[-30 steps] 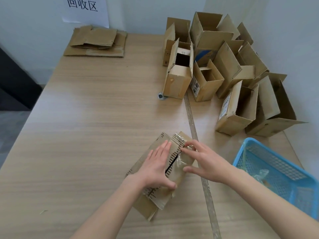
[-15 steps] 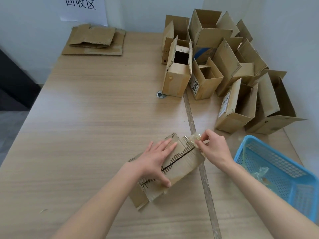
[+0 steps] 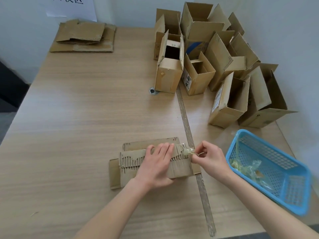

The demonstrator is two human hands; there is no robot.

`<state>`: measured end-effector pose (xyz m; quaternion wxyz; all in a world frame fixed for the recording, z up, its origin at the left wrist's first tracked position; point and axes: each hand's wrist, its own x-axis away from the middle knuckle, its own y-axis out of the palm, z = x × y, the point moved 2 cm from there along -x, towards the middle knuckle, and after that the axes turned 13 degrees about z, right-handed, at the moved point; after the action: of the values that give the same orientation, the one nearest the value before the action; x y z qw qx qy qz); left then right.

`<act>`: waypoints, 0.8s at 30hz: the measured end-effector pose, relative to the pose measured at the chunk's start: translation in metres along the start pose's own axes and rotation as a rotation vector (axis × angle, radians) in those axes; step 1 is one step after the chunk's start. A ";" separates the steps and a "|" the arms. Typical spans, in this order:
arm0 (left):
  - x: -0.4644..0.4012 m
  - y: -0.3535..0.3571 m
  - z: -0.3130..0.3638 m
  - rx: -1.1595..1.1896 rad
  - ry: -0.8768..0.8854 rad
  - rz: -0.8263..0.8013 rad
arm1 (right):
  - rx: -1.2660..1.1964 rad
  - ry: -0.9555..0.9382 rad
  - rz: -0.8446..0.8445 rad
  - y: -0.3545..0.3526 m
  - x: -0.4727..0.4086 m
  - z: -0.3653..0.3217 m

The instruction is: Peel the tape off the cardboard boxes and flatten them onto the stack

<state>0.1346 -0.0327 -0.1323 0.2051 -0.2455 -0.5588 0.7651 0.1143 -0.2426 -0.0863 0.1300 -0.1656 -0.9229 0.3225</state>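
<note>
A flattened cardboard box (image 3: 131,163) with torn, ribbed paper lies near the table's front. My left hand (image 3: 156,167) presses flat on its middle, fingers spread. My right hand (image 3: 209,156) pinches a crumpled strip of clear tape (image 3: 188,150) at the box's right end; the strip still clings to the cardboard. The stack of flattened boxes (image 3: 85,37) lies at the far left corner, under a paper sign on the wall.
Several open upright cardboard boxes (image 3: 203,66) crowd the far right of the table. A blue plastic basket (image 3: 283,183) holding peeled tape sits at the right edge. A tape-covered seam (image 3: 189,135) runs down the table. A small grommet hole (image 3: 153,91) lies beside the nearest box.
The flattened box has turned from slanted to lying square across the table. My right hand has pulled the tape rightward off its end. My left hand stays pressed on it.
</note>
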 end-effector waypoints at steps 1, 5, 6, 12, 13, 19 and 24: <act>-0.002 0.000 -0.003 -0.001 0.011 -0.001 | -0.035 0.052 -0.026 0.000 -0.003 0.001; -0.011 -0.001 -0.013 -0.005 0.034 0.010 | -0.242 0.237 -0.052 0.006 -0.010 0.008; -0.011 -0.001 -0.014 -0.001 0.041 0.016 | -0.328 0.297 -0.070 0.007 -0.011 0.011; -0.009 -0.005 -0.018 -0.007 0.085 0.023 | -0.282 0.404 -0.160 -0.033 -0.024 0.041; -0.009 -0.006 -0.018 -0.008 0.087 0.020 | -0.124 0.301 -0.146 -0.047 -0.027 0.042; -0.010 -0.007 -0.016 -0.026 0.069 0.014 | 0.305 -0.683 -0.186 -0.052 0.010 0.013; -0.010 -0.007 -0.015 -0.015 0.061 0.014 | 0.527 -1.099 -0.211 -0.011 0.033 0.020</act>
<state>0.1517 -0.0255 -0.1275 0.2150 -0.2741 -0.5565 0.7543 0.0747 -0.2486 -0.0899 -0.2965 0.1547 -0.7556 0.5631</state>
